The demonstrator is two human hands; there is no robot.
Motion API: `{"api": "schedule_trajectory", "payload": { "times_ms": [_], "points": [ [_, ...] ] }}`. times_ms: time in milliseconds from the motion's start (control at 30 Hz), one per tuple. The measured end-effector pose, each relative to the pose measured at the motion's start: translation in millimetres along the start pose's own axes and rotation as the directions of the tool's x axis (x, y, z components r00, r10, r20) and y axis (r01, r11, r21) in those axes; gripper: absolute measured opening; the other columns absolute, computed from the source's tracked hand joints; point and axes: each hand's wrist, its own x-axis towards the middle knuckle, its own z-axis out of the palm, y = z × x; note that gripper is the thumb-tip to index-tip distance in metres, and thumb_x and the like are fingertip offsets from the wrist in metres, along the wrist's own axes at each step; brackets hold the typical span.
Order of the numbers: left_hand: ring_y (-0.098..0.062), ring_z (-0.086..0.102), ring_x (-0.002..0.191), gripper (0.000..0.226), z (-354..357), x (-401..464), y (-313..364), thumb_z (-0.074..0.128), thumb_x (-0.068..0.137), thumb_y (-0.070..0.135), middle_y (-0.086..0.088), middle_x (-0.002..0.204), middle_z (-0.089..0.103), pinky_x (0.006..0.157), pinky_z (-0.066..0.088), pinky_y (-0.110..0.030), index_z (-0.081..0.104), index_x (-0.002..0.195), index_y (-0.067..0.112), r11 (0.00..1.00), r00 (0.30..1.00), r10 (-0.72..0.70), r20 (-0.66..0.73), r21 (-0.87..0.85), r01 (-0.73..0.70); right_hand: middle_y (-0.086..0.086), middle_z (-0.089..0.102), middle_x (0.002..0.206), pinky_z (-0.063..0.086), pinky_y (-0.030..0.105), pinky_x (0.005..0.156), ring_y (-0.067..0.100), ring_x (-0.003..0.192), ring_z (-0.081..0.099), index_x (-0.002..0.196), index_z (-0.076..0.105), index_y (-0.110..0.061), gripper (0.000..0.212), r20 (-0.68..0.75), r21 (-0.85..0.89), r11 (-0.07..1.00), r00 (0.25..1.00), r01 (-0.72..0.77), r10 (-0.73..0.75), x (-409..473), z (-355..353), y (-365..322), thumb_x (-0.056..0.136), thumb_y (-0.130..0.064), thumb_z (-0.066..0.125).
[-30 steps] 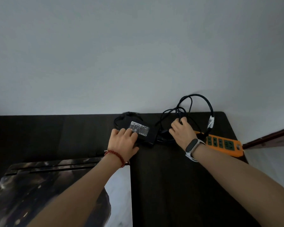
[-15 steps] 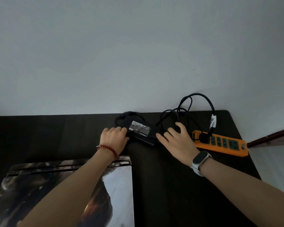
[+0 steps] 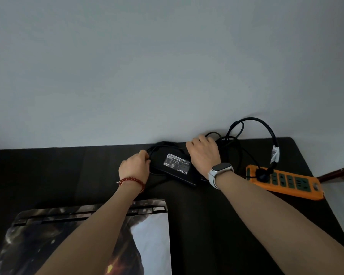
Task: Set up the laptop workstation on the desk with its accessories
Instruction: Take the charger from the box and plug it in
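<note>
Gripping the cable [image 3: 157,147] left of the adapter [image 3: 177,168], the left hand [image 3: 134,168] curls; the right hand [image 3: 204,153] grasps cords behind it, near the strip [image 3: 286,181].

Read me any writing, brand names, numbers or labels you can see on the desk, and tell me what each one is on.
"LITEON": white letters on the black power adapter, seen upside down from the camera.
Silver label on the adapter: fine print and marks, too small to read.
White tag on the black cable: nothing legible.
Orange power strip: no readable text.
Laptop lid: an image, no words visible.
</note>
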Motion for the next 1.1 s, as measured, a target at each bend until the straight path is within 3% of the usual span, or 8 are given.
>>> {"api": "schedule_trajectory", "payload": {
  "times_ms": [100, 267, 400, 567, 767, 900, 1000, 1100],
  "points": [
    [-0.026, 0.059, 0.079, 0.013, 5, 5, 0, 0.049, 0.093, 0.024, -0.004, 0.091, 0.064, 0.067, 0.036, -0.031, 0.058, 0.093, 0.015, 1.000, 0.999, 0.022, -0.049, 0.020, -0.021, 0.009, 0.060, 0.102, 0.035, 0.039, 0.084, 0.031, 0.104, 0.049, 0.099, 0.059, -0.009, 0.022, 0.064, 0.034, 0.999, 0.997, -0.042, 0.039, 8, 14, 3, 0.086, -0.002, 0.041],
    [-0.027, 0.059, 0.082, 0.012, 5, 5, -1, 0.048, 0.092, 0.018, -0.005, 0.093, 0.063, 0.070, 0.033, -0.031, 0.059, 0.094, 0.013, 0.998, 0.999, 0.026, -0.032, 0.062, -0.024, 0.009, 0.061, 0.104, 0.036, 0.034, 0.077, 0.028, 0.105, 0.049, 0.099, 0.063, -0.011, 0.022, 0.154, 0.150, 0.983, 0.985, -0.103, 0.079, 12, 17, 5, 0.085, -0.003, 0.048],
    [-0.026, 0.054, 0.100, 0.024, 1, -1, 3, 0.044, 0.088, 0.008, -0.006, 0.108, 0.058, 0.083, 0.038, -0.034, 0.056, 0.108, 0.014, 0.972, 0.995, 0.072, 0.073, 0.219, -0.087, 0.012, 0.057, 0.110, 0.036, 0.034, 0.075, 0.029, 0.106, 0.047, 0.101, 0.061, -0.006, 0.021, 0.217, 0.201, 0.974, 0.974, -0.105, 0.061, -2, 13, 3, 0.089, -0.008, 0.044],
    [-0.028, 0.035, 0.127, 0.045, -10, -27, 8, 0.044, 0.092, 0.031, -0.006, 0.141, 0.034, 0.101, 0.032, -0.046, 0.036, 0.135, 0.023, 0.994, 0.978, 0.024, 0.206, 0.101, -0.046, 0.011, 0.036, 0.145, 0.038, 0.040, 0.098, 0.029, 0.132, 0.031, 0.141, 0.029, -0.010, 0.046, 0.178, 0.254, 0.965, 0.984, -0.072, 0.026, -48, 5, -11, 0.098, -0.026, 0.035],
    [-0.026, 0.033, 0.130, 0.049, -41, -85, 7, 0.044, 0.092, 0.030, -0.004, 0.144, 0.034, 0.107, 0.028, -0.046, 0.034, 0.138, 0.023, 0.999, 0.983, -0.038, 0.182, -0.028, 0.044, 0.008, 0.013, 0.157, 0.027, 0.035, 0.112, 0.021, 0.145, 0.008, 0.147, 0.017, -0.015, 0.052, 0.167, 0.331, 0.944, 0.985, -0.013, -0.045, -105, -28, -16, 0.098, -0.023, 0.034],
    [-0.027, 0.047, 0.120, 0.041, -75, -144, -11, 0.050, 0.090, 0.024, -0.007, 0.135, 0.049, 0.103, 0.037, -0.043, 0.048, 0.130, 0.018, 0.975, 0.994, -0.075, 0.075, -0.204, 0.089, 0.009, 0.038, 0.147, 0.036, 0.035, 0.106, 0.023, 0.135, 0.034, 0.141, 0.034, -0.014, 0.044, 0.171, 0.496, 0.865, 0.985, -0.074, -0.014, -144, -56, -33, 0.097, -0.021, 0.037],
    [-0.026, 0.058, 0.107, 0.031, -95, -206, -41, 0.053, 0.088, 0.021, -0.008, 0.119, 0.062, 0.095, 0.045, -0.034, 0.060, 0.118, 0.016, 0.938, 0.985, -0.174, 0.012, -0.301, 0.170, 0.005, 0.064, 0.115, 0.050, 0.033, 0.082, 0.019, 0.102, 0.060, 0.129, 0.051, -0.016, 0.035, 0.224, 0.640, 0.763, 0.972, -0.089, -0.074, -177, -72, -64, 0.096, -0.021, 0.040],
    [-0.019, 0.059, 0.088, 0.023, -106, -273, -78, 0.054, 0.089, 0.022, -0.005, 0.106, 0.066, 0.080, 0.046, -0.028, 0.063, 0.110, 0.019, 0.902, 0.957, -0.289, -0.029, -0.344, 0.262, -0.001, 0.066, 0.084, 0.044, 0.024, 0.058, 0.012, 0.070, 0.062, 0.124, 0.054, -0.018, 0.031, 0.294, 0.734, 0.674, 0.935, -0.087, -0.199, -207, -76, -103, 0.096, -0.021, 0.041]
  ]
}}
